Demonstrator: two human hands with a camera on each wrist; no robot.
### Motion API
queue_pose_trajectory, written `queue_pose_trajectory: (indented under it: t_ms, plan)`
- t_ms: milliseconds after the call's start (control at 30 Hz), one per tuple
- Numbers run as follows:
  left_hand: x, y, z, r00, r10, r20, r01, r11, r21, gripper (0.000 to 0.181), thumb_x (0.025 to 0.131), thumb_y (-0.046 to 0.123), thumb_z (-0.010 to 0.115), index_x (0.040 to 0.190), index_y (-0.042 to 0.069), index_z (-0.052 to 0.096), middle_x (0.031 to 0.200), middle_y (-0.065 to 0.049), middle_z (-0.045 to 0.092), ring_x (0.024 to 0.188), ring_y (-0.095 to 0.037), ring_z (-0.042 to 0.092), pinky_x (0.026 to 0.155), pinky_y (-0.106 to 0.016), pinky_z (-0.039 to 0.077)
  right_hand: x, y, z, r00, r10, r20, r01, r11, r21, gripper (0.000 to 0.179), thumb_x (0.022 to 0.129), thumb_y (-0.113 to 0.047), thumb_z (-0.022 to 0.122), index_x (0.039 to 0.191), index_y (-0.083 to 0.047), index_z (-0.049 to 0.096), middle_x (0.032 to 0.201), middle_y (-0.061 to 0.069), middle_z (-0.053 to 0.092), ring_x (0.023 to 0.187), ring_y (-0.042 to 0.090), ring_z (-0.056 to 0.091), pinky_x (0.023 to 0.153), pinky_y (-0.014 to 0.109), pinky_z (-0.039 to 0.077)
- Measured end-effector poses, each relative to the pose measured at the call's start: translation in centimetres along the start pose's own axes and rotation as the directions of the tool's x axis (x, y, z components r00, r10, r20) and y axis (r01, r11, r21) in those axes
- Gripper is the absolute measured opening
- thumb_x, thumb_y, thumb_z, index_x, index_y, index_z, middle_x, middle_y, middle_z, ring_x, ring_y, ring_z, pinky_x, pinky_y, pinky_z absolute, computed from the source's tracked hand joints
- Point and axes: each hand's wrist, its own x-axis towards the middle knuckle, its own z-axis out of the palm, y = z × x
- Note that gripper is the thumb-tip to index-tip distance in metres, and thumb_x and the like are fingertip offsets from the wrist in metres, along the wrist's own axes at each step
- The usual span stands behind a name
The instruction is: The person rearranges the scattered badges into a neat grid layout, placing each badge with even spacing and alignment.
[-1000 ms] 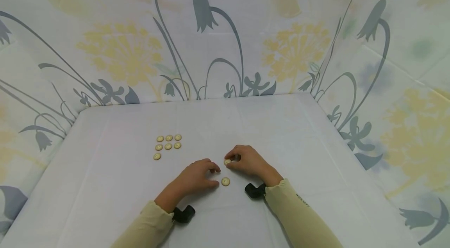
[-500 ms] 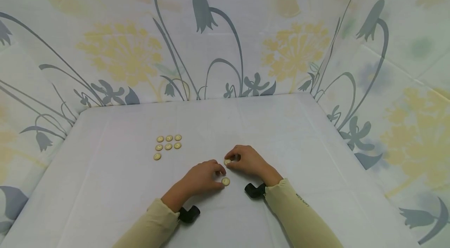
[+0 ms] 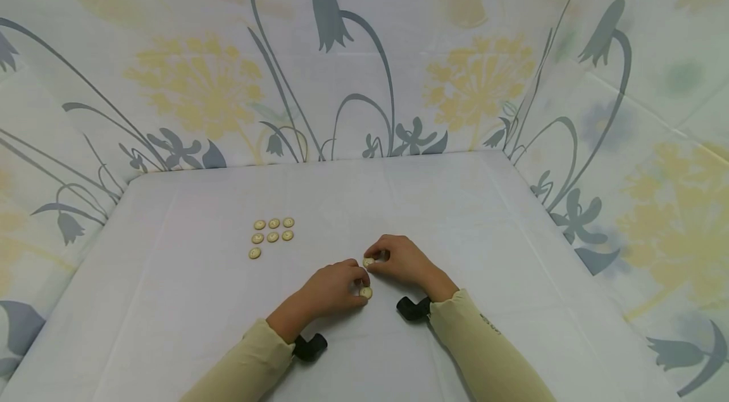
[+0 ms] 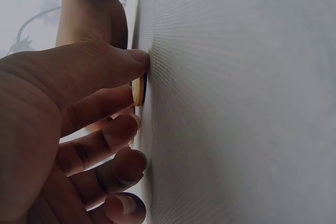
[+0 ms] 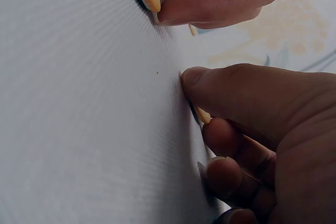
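In the head view my left hand point(image 3: 333, 288) lies at the middle of the table, its thumb and index finger pinching a small round cream-coloured disc point(image 3: 366, 292) with a dark mark on top. The left wrist view shows that disc's edge point(image 4: 138, 91) between thumb and index finger, close against the white cloth, the other fingers loosely bent. Just beyond, my right hand point(image 3: 401, 259) pinches a second such disc point(image 3: 369, 262), partly hidden by the fingertips. From the right wrist its tan rim point(image 5: 202, 114) shows between thumb and index finger, right at the cloth.
Several matching discs point(image 3: 273, 237) lie to the left in two rows of three, with a single disc point(image 3: 254, 253) below the left end. A white cloth covers the table point(image 3: 455, 199). Flower-printed fabric point(image 3: 353, 73) rises behind and along both sides.
My left hand has moved right to the nearer disc, and its thumb and index finger have closed on it. The right hand has kept its place and its hold.
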Motion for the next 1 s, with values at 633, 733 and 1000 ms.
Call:
queue_pose_trajectory:
  t_ms: [633,733,1000]
  plan:
    - [0.31,-0.03,-0.19,0.999,-0.018,0.028,0.018,1.000,-0.026,0.014,0.083,0.026,0.072,0.093,0.018,0.066,0.098,0.005,0.060,0.077,-0.008,0.051,0.072,-0.028,0.046,-0.05,0.10,0.02,1.000,0.011,-0.006,-0.011,1.000,0.001,0.017,0.085,-0.025,0.074,0.102,-0.025,0.074,0.093,-0.014,0.066,0.079,0.005,0.053,0.073,0.024,0.044]
    - [0.43,-0.01,-0.27,0.998,-0.035,0.043,0.037,0.998,-0.046,0.015,0.083,0.025,0.072,0.093,0.016,0.065,0.095,0.005,0.059,0.077,-0.009,0.051,0.072,-0.029,0.046,-0.09,0.16,0.05,1.000,0.012,-0.008,-0.012,1.000,0.008,0.017,0.085,-0.024,0.073,0.102,-0.025,0.074,0.094,-0.014,0.067,0.081,0.005,0.054,0.074,0.025,0.045]
    - [0.37,-0.38,-0.17,0.998,-0.055,0.042,0.059,0.995,-0.084,0.016,0.082,0.023,0.072,0.093,0.016,0.061,0.091,0.006,0.058,0.080,-0.009,0.051,0.075,-0.030,0.046,-0.19,0.11,0.13,1.000,0.007,-0.010,-0.006,1.000,0.011,0.019,0.084,-0.023,0.075,0.103,-0.024,0.074,0.096,-0.014,0.067,0.082,0.005,0.056,0.075,0.025,0.046]
